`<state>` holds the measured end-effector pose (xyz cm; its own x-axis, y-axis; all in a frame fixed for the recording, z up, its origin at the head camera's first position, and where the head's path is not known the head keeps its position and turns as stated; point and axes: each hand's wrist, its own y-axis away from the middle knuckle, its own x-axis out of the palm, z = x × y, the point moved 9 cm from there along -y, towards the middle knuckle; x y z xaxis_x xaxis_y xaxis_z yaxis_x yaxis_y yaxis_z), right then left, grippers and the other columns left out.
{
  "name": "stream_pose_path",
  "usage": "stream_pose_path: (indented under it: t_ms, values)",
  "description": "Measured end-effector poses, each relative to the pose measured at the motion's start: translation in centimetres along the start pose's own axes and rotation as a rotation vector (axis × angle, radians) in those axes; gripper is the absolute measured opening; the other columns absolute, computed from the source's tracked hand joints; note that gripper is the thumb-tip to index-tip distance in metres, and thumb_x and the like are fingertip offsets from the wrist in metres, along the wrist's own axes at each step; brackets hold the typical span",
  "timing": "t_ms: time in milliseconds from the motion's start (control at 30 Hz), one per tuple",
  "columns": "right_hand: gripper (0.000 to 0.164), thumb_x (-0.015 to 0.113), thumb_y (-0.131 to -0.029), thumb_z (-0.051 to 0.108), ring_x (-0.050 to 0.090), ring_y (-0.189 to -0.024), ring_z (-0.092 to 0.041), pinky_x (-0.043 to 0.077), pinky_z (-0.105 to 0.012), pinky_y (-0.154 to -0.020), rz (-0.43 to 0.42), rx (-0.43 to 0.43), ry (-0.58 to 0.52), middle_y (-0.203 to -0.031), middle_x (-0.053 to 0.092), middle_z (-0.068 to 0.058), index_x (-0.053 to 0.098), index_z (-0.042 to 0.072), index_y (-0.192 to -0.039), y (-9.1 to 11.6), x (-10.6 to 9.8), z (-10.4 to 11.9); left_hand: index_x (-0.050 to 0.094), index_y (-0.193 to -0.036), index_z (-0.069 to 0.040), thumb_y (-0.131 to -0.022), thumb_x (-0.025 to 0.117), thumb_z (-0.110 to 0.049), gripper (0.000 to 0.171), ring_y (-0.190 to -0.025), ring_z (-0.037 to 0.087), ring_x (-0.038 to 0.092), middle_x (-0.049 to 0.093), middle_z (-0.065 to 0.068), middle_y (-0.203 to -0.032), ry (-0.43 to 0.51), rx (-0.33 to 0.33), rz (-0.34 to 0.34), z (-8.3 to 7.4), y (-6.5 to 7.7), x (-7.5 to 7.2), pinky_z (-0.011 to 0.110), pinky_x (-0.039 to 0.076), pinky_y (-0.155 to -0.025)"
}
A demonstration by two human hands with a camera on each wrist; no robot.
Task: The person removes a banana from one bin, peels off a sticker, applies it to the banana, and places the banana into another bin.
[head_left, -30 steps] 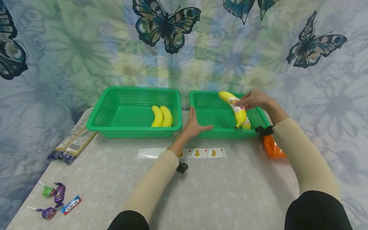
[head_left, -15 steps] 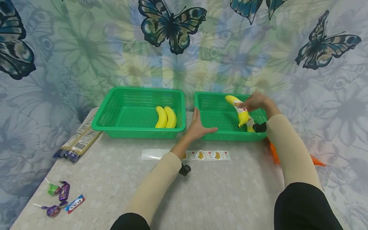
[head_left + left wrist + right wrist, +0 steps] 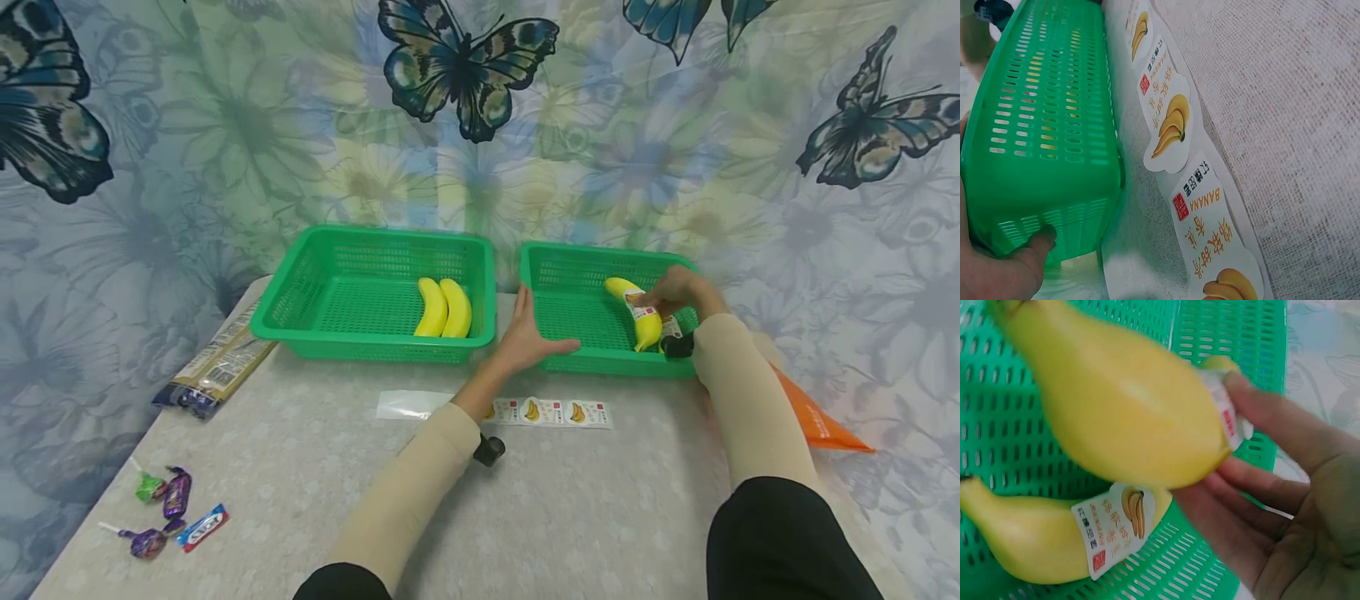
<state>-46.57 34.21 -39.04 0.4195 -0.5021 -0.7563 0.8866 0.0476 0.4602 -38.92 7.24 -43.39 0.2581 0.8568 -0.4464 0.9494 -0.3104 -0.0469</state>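
My right hand (image 3: 675,287) pinches a labelled yellow banana (image 3: 647,333) between thumb and fingers, low inside the right green basket (image 3: 600,363). In the right wrist view the thumb lies over the white label of this banana. A second labelled banana (image 3: 1041,537) lies in the basket beneath it, largely covered by the right wrist in the head view. My left hand (image 3: 525,337) is spread at the basket's front left corner, fingers along the left side and thumb at the front. In the left wrist view the thumb (image 3: 1038,247) touches the basket's outer wall.
A left green basket (image 3: 360,348) holds two bananas (image 3: 443,308) without visible labels. A strip of banana stickers (image 3: 551,412) lies before the baskets, partly under the left forearm. A gold package (image 3: 217,367) and several candies (image 3: 176,496) are at left, an orange bag (image 3: 821,421) at right.
My right hand has lowered the held banana into the right basket, closer to the banana lying there. The left hand keeps its place at the corner, while the head view has shifted slightly left.
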Motion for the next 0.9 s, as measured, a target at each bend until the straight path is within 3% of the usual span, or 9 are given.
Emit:
stream_pose_path:
  t_ms: [133,233,400,500,733,900]
  values:
    - [0.058,0.07,-0.089,0.037,0.07,-0.075,-0.015,0.055,-0.048,-0.093,0.01,0.039,0.029,-0.09,0.072,-0.011,0.06,-0.012,-0.117,-0.5,0.1,-0.4,-0.009,-0.157,-0.012,-0.074,0.078,-0.055,0.127,-0.152,0.033,0.013,-0.019,-0.005,-0.164,0.006,0.013,-0.01,-0.3,0.0,-0.2,0.052,0.033,-0.116]
    - [0.053,0.07,-0.09,0.036,0.07,-0.077,-0.017,0.054,-0.048,-0.093,0.025,0.07,0.05,-0.088,0.071,-0.008,0.061,-0.01,-0.115,-0.8,0.1,-0.7,-0.008,-0.157,-0.012,-0.074,0.079,-0.053,0.127,-0.152,0.032,0.012,-0.019,-0.005,-0.164,0.01,0.012,-0.019,-0.2,0.0,-0.3,0.051,0.031,-0.117]
    - [0.052,0.071,-0.089,0.035,0.071,-0.082,-0.022,0.056,-0.047,-0.091,0.052,0.092,0.082,-0.094,0.074,-0.013,0.063,-0.009,-0.115,-1.2,0.2,-1.4,-0.009,-0.157,-0.015,-0.074,0.079,-0.053,0.128,-0.152,0.031,0.008,-0.019,-0.004,-0.164,0.027,0.005,-0.009,-0.1,0.2,-0.2,0.051,0.029,-0.118]
    - [0.046,0.07,-0.09,0.036,0.071,-0.08,-0.02,0.056,-0.045,-0.089,0.089,0.099,0.09,-0.09,0.074,-0.012,0.066,-0.008,-0.103,-1.3,0.9,-1.8,-0.01,-0.157,-0.017,-0.074,0.079,-0.053,0.127,-0.152,0.031,0.008,-0.019,-0.005,-0.164,0.035,0.004,-0.002,-0.1,0.3,-0.1,0.052,0.03,-0.118]
    - [0.052,0.074,-0.087,0.03,0.072,-0.082,-0.023,0.057,-0.044,-0.087,0.097,0.126,0.103,-0.101,0.072,-0.022,0.062,-0.014,-0.112,-1.2,1.5,-2.4,-0.012,-0.157,-0.017,-0.075,0.079,-0.051,0.127,-0.152,0.031,0.008,-0.021,-0.006,-0.163,0.052,0.016,0.007,0.0,0.5,0.1,0.054,0.032,-0.116]
    - [0.032,0.073,-0.088,0.027,0.069,-0.073,-0.019,0.058,-0.035,-0.072,0.074,0.127,0.152,-0.082,0.074,-0.011,0.072,-0.005,-0.092,-1.5,1.6,-2.4,-0.009,-0.157,-0.014,-0.075,0.079,-0.05,0.126,-0.153,0.031,0.007,-0.019,-0.004,-0.164,0.046,0.026,-0.006,-0.2,0.5,-0.1,0.054,0.031,-0.116]
